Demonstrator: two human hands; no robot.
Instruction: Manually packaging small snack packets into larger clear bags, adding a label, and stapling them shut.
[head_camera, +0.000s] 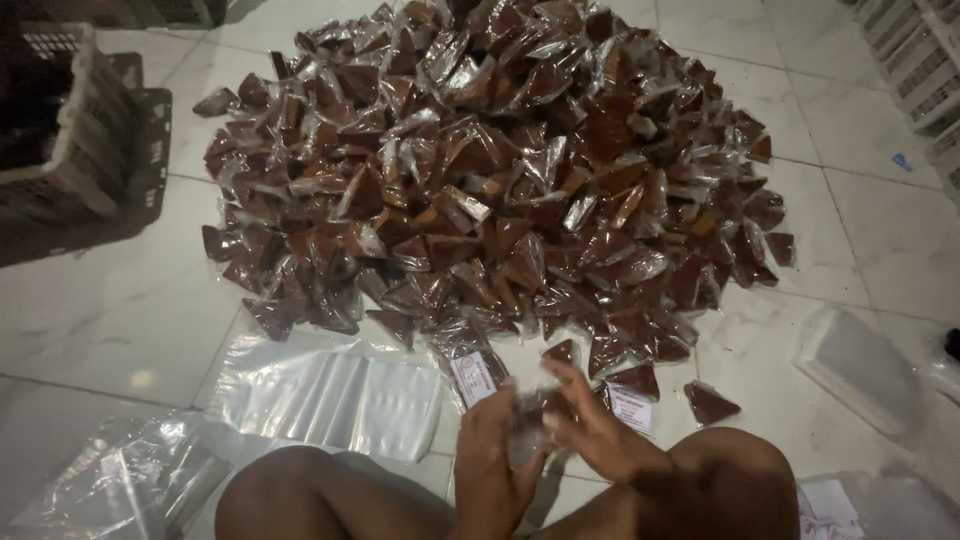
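Observation:
A big heap of small clear plastic packets (500, 160), each holding a brown wedge-shaped piece, covers the white tiled floor ahead of me. My left hand (492, 455) and my right hand (595, 425) meet just above my knees, both gripping one blurred clear packet (527, 412) with brown content. A packet with a white label (475, 375) lies right beyond my left hand. Another labelled packet (632, 405) sits beside my right hand.
A stack of empty clear bags (330, 395) lies at the left front, crumpled plastic (110, 480) nearer still. A dark plastic crate (70, 130) stands at the far left. A flat pile of clear bags (860, 365) rests at the right. White crates (925, 60) line the top right.

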